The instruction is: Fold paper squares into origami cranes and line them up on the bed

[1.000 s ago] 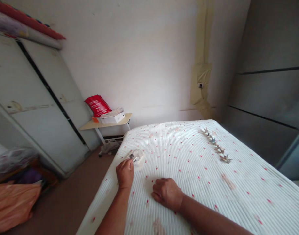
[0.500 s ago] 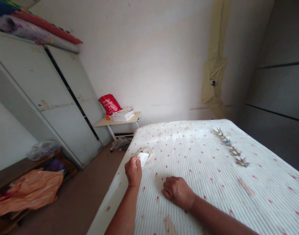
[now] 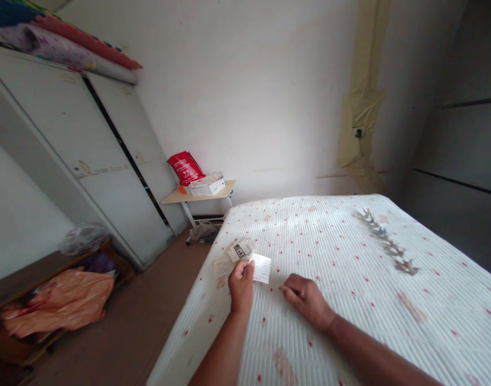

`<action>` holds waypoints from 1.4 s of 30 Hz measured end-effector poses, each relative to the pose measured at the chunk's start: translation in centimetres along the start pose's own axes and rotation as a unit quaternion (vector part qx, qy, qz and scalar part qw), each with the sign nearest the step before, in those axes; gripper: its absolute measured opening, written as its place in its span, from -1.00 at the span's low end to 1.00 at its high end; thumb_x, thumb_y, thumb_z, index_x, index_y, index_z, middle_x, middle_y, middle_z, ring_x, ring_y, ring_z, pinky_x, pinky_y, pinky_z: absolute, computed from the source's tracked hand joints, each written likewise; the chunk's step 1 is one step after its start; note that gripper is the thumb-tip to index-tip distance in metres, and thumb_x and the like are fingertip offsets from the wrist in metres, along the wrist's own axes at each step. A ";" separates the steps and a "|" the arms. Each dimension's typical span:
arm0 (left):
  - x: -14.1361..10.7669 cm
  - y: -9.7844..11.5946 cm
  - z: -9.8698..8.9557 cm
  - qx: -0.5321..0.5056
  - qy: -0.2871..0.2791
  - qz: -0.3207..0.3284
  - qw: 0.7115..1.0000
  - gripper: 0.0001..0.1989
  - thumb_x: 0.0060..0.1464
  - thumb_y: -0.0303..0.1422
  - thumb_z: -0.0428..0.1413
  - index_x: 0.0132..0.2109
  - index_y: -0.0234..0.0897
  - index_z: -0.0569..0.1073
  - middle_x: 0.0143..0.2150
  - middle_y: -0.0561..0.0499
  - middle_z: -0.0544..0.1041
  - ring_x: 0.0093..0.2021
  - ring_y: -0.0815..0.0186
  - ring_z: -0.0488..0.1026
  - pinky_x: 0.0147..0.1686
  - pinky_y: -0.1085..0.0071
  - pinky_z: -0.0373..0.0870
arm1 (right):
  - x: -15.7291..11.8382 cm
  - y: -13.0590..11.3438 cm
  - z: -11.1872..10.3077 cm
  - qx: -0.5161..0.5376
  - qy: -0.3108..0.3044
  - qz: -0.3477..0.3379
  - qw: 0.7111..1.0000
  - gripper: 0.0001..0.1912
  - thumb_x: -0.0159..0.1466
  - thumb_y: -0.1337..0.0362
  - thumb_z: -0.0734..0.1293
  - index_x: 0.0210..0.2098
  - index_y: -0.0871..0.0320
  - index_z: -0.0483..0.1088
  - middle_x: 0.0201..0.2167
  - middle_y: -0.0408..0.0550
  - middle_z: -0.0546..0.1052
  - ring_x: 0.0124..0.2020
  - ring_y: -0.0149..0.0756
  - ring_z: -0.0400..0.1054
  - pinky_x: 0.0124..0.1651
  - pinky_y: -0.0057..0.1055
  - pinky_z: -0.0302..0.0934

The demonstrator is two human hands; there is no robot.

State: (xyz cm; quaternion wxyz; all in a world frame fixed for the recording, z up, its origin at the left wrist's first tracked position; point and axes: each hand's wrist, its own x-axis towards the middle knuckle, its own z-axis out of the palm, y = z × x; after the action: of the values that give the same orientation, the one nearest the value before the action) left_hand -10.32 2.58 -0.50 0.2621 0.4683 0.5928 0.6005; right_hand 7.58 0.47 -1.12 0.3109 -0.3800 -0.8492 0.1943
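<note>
My left hand (image 3: 241, 287) pinches a small white slip of paper (image 3: 261, 268) with lines of print, held above the bed. Just behind it lie printed paper slips (image 3: 240, 251), one with a dark picture, partly covered by my left hand. My right hand (image 3: 306, 300) is a little to the right of the held slip, its fingers curled in; whether anything is inside them is hidden. On the right side of the bed, a row of several folded paper figures (image 3: 390, 244) runs toward me.
The bed (image 3: 334, 332) has a white ribbed cover with red dots. A small table (image 3: 177, 197) with a red bag (image 3: 185, 168) and a white box (image 3: 207, 187) stands at its far left corner. Further left are a cabinet (image 3: 104, 155) and an orange plastic bag (image 3: 64, 305).
My left hand has moved right with the paper slip, which now faces me flatter, uncovering more of the slips behind. My right hand has shifted slightly up and right. The view has turned a little left.
</note>
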 end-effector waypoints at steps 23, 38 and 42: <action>-3.7 0.6 2.9 -0.105 -0.095 -0.030 0.989 -0.63 0.04 -0.23 0.03 -0.03 -0.35 0.37 -0.41 0.01 0.48 -0.41 0.36 0.42 -0.35 0.46 0.35 | -0.7 2.9 -3.3 0.371 0.119 0.254 0.885 -0.74 0.06 0.09 0.30 -0.52 0.15 0.25 -0.73 -0.30 0.26 -0.71 -0.51 0.07 -0.61 -0.52 -0.03; -5.9 1.2 3.8 0.262 -0.289 0.310 0.867 -0.63 -0.12 -0.58 0.05 -0.15 -0.15 0.48 -0.11 0.02 0.49 -0.09 0.24 0.34 -0.06 0.22 0.25 | -4.6 4.3 -6.3 -0.148 0.029 0.194 0.969 -0.69 0.13 0.36 0.15 -0.17 0.17 0.39 -0.31 -0.02 0.50 -0.37 -0.29 0.40 -0.29 -0.40 0.22; -6.0 1.4 4.0 0.310 -0.296 0.318 0.846 -0.67 -0.07 -0.54 0.06 -0.13 -0.15 0.46 -0.09 0.03 0.48 -0.09 0.25 0.33 -0.08 0.24 0.24 | -5.4 4.6 -6.6 -0.157 0.033 0.087 0.983 -0.71 0.17 0.37 0.16 -0.16 0.15 0.40 -0.15 0.03 0.45 -0.18 -0.27 0.37 -0.16 -0.37 0.28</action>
State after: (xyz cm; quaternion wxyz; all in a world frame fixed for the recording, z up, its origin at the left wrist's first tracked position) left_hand -3.97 -1.03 -1.25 0.0612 0.8433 0.4612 0.2691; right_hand 17.20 -0.12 -0.93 0.2575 -0.5026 -0.8221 0.0724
